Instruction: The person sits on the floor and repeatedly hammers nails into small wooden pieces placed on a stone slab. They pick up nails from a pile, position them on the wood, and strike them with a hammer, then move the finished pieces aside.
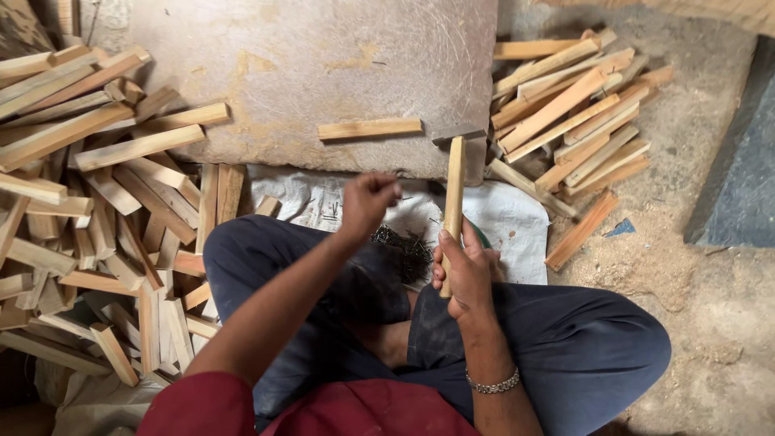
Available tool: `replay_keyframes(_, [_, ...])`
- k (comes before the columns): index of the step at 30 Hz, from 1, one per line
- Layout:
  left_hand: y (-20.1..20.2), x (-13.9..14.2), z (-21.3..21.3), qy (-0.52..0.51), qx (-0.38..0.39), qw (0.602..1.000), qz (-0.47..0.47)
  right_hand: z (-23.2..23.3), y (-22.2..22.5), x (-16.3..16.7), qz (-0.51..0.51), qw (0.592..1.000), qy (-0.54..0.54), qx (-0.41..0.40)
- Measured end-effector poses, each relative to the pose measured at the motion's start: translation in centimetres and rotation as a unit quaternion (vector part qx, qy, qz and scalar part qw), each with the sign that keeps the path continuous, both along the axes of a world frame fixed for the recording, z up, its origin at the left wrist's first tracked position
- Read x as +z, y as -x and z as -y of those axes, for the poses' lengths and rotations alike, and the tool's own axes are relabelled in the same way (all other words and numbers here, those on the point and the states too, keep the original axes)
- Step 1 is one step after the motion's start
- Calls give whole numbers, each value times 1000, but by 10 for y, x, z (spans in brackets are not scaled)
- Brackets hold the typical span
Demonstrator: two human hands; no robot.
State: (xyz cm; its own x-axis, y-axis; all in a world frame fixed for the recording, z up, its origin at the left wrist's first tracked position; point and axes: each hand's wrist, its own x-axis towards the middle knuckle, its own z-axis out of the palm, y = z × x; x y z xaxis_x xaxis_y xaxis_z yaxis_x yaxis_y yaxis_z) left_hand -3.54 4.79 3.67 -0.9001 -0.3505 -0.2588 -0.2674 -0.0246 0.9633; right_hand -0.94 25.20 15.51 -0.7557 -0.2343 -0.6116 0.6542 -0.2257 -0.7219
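Two heaps of cut wooden slats flank a seated person, seen from above. Biggest item: grey stone slab (pixel 307 81) filling the top centre, scuffed and stained with yellowish patches. Left pile of slats (pixel 89 186) is the larger heap, spilling from the top left corner down past the person's left knee, sticks lying crisscross. Right pile of slats (pixel 577 105) is smaller and tidier, most sticks angled the same way, resting on dusty ground beside the slab's right edge. Sawdust patch (pixel 646 258) spreads on the ground below that pile. Dark slab edge (pixel 739 169) cuts in at the far right.

Person sits cross-legged in dark blue trousers (pixel 565 339) and a red top. White woven sack (pixel 504 218) lies flat between the legs and the slab. On it, near the lap, a dark tangle of small nails (pixel 404 246).

Single slat (pixel 370 128) lies flat on the slab, alone, roughly horizontal, well apart from both hands.

Right hand (pixel 464 270) is wrapped tight around the lower end of a wooden handle (pixel 454 202), which stands nearly upright, its top reaching a grey metal head (pixel 458 134) lying at the slab's front edge; looks like a hammer. Silver bracelet (pixel 492 383) on that wrist.

Left hand (pixel 367 198) hovers above the sack just left of the handle, fingers pinched together in a loose fist; whether anything sits between the fingertips is too small to tell. Nail heap lies just below and between the two hands.
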Motion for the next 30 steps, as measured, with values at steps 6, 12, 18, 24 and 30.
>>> replay_keyframes(6, [89,19,19,287,-46,950,-109,1,1,3,-1,1000,2,2])
replay_keyframes(12, [122,14,30,332,-79,921,-190,1,3,3,-4,1000,9,0])
replay_keyframes(18, [125,-10,28,369,-63,906,-196,3,4,4,-3,1000,-1,5])
replay_keyframes(24, [130,-31,28,404,-52,888,-214,6,4,2,0,1000,-11,5])
replay_keyframes(30, [129,-32,24,402,-46,896,-183,7,4,0,4,1000,-30,4])
